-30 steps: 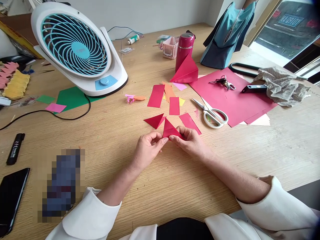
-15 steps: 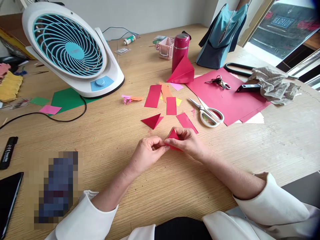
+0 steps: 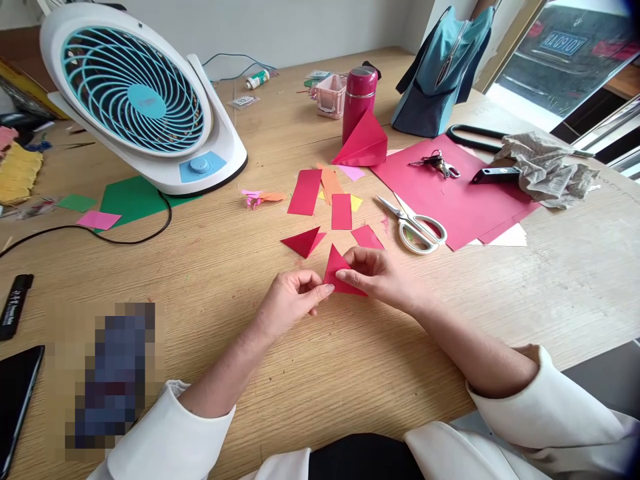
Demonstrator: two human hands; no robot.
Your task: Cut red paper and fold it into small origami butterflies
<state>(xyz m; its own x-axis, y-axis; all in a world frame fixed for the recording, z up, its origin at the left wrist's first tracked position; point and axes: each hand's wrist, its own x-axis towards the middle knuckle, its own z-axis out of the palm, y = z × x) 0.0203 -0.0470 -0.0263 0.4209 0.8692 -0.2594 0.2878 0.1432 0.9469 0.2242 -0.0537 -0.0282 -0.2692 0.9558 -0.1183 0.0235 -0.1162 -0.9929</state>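
A folded red paper triangle [image 3: 334, 272] is held between my two hands, its point facing away from me. My left hand [image 3: 296, 297] pinches its left corner between thumb and fingers. On the right side, my right hand [image 3: 377, 275] grips it with the thumb on top; the fingers partly hide that edge. Just beyond lie another folded red triangle [image 3: 303, 241] and several red paper rectangles, among them one upright piece [image 3: 342, 212], a longer piece [image 3: 305, 192] and a piece [image 3: 367, 237] partly behind my right hand.
White-handled scissors [image 3: 420, 230] lie right of the paper pieces, beside large red sheets [image 3: 450, 207] with keys [image 3: 436, 162] on top. A larger folded red paper [image 3: 364, 141] leans near a red flask [image 3: 361, 90]. A fan [image 3: 150, 107] stands back left; a black marker [image 3: 15, 307] lies left.
The red triangle now shows more of its face, its tip standing up between the hands. My right hand has shifted slightly right and its fingers cover less of the paper.
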